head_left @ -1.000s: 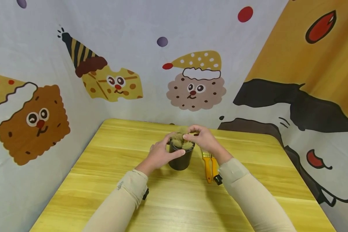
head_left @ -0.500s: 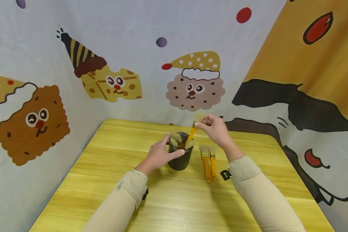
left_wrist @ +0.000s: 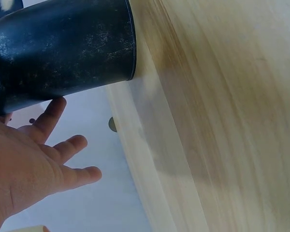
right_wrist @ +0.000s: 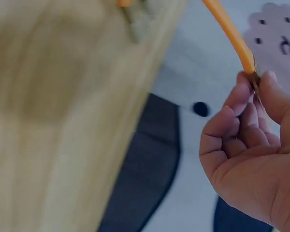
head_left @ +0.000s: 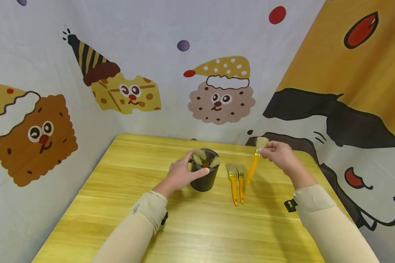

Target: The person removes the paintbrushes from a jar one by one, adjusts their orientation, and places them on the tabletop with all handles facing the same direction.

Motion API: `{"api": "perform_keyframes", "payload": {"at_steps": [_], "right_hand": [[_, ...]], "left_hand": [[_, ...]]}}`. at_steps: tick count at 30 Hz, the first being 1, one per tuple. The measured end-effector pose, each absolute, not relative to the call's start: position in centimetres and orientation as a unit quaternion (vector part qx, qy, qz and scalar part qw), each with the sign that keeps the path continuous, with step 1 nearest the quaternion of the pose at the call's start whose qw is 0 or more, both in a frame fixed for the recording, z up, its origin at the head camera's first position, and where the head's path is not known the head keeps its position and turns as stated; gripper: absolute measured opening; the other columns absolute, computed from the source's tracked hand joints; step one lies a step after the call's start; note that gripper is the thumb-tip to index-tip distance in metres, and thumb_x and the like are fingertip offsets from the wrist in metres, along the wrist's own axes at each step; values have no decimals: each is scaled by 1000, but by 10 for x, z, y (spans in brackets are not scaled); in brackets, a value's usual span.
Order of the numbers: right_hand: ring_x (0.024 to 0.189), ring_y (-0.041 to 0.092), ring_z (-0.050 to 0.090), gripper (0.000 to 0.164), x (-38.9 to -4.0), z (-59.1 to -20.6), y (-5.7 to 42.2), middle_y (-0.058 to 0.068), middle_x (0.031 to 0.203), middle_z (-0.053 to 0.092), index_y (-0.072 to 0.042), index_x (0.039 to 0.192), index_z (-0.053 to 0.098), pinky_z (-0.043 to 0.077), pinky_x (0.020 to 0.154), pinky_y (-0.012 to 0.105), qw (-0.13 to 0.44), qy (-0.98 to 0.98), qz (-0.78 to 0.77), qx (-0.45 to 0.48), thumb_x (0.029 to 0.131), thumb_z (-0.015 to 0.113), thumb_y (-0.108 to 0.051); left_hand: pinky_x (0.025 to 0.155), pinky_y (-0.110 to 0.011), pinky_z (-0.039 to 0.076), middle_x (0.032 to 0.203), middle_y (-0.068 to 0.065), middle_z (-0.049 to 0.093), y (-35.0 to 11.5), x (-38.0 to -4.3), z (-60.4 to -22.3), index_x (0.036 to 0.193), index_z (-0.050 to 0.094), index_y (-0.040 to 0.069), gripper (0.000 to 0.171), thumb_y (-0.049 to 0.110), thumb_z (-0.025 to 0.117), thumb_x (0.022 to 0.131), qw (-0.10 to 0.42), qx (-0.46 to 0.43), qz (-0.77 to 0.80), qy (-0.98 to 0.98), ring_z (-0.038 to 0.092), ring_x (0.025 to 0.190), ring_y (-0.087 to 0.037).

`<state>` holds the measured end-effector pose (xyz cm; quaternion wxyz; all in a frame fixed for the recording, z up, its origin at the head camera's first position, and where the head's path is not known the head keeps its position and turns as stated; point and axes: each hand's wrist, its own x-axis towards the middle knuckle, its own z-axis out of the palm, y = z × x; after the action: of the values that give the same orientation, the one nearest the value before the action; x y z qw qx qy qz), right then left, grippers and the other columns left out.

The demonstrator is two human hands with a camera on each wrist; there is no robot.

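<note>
A black cup (head_left: 204, 180) stands upright on the table with several bristle heads poking out of its mouth. My left hand (head_left: 179, 175) grips it near the rim, thumb in front and fingers at the far left side. In the left wrist view one finger touches the cup wall (left_wrist: 67, 48) while others spread away from it. My right hand (head_left: 278, 153) pinches a paintbrush (head_left: 253, 166) by its metal band, bristles up and orange handle hanging down. That orange handle (right_wrist: 232, 36) shows clearly in the right wrist view.
Two paintbrushes (head_left: 237, 184) with orange handles lie side by side on the wooden table (head_left: 125, 212), right of the cup, bristles pointing away from me. Behind the table's far edge hangs a printed cartoon cloth (head_left: 171, 124).
My right hand has lifted the paintbrush out of the cup and carried it right, past the two lying brushes. My left hand has stayed on the cup.
</note>
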<state>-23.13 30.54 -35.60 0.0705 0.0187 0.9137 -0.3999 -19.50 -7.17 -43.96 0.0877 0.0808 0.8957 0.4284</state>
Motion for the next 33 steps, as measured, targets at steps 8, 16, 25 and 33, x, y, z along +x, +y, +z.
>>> {"api": "perform_keyframes", "payload": {"at_steps": [8,16,25,33], "right_hand": [[98,29,65,44,-240,-416,316,17,114,76,0,129,64,52,82,37,160,914,-372,5,107,67,-38],[64,15,47,24,-244,-451,311,7,79,65,-2,106,64,46,68,37,184,904,-386,8,108,67,-26],[92,21,66,33,-241,-465,312,11,106,75,4,121,66,55,78,34,168,923,-346,9,106,71,-25],[92,26,67,34,-240,-473,314,17,106,75,6,118,71,55,76,34,140,938,-317,15,105,71,-25]], "left_hand": [[129,-74,18,173,-13,37,-71,-194,-439,172,15,42,112,88,66,83,88,82,424,898,29,161,-48],[132,-71,11,173,-12,38,-71,-194,-438,173,15,37,114,87,66,84,91,88,424,897,30,161,-46],[132,-71,11,172,-13,39,-71,-194,-436,173,15,36,114,86,66,85,92,89,423,897,30,161,-46],[132,-72,9,172,-14,40,-72,-196,-439,173,14,37,114,88,64,85,92,91,421,898,31,161,-46]]}}
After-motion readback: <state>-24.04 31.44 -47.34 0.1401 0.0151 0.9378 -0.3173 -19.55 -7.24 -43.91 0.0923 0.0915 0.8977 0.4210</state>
